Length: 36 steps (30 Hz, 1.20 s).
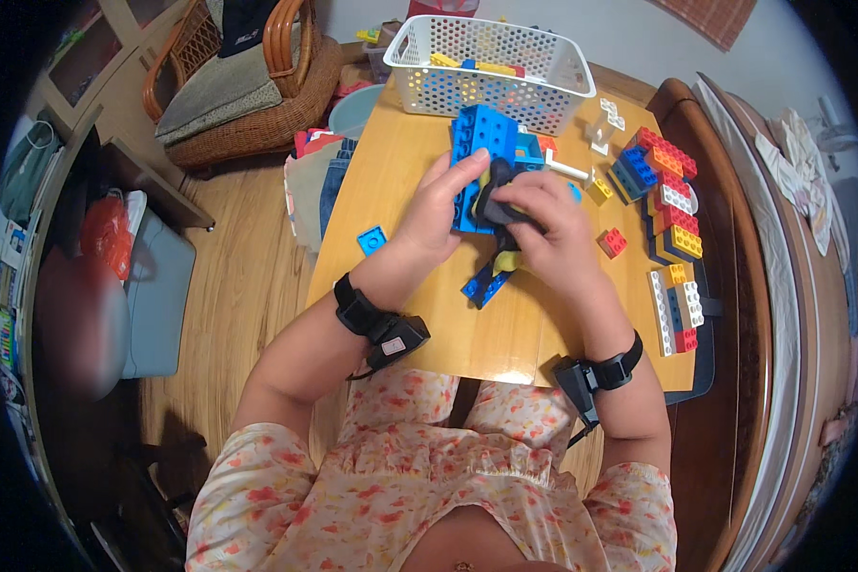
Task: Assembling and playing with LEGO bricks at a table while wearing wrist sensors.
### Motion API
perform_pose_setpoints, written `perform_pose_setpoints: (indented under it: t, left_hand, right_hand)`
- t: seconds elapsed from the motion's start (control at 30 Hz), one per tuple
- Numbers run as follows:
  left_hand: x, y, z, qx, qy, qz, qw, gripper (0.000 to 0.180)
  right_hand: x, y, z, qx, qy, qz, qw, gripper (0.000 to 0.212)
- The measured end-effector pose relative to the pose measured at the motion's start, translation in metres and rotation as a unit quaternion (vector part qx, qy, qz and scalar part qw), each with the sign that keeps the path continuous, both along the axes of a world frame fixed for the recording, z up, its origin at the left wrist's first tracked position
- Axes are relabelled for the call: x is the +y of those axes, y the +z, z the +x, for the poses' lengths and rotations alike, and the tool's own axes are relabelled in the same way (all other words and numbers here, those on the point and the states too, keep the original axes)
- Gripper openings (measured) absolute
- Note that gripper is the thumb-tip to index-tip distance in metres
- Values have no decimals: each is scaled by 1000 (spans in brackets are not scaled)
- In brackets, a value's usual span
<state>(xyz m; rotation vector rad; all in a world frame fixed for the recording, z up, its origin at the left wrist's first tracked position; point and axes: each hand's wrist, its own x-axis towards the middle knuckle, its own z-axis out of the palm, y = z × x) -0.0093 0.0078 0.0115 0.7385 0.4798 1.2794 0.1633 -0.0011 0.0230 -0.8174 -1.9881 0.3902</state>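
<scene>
The left hand (434, 212) clasps one large, blocky blue plastic piece (483, 131); the right hand (555, 231) pinches one soft, crumpled black-and-yellow cloth (493, 202) against it. Both things are on the near side of one rectangular, perforated white basket (543, 116). Nearer and left of the basket lies one small blue brick (371, 240); nearer and right, one studded red brick (613, 243), on one smooth wooden table (429, 324).

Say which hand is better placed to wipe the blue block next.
Likely the right hand: it pinches the dark cloth against the blue block, which the left hand holds.
</scene>
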Motion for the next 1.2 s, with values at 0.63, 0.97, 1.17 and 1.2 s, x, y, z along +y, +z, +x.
perform_pose_setpoints:
  t: [0.63,0.97,1.17,1.2]
  left_hand:
    - [2,-5,4,39,-48,-49,997,37]
    - [-3,-7,9,45,-106,-1,993,39]
    - [-2,-4,8,72,-98,13,992,39]
    - [-1,-3,9,59,-81,-17,995,38]
  right_hand:
    - [14,0,17,145,-52,-74,985,35]
    - [5,9,15,95,-30,-39,994,34]
    - [9,13,20,62,-28,-33,997,33]
    - [11,11,22,62,-31,-33,997,33]
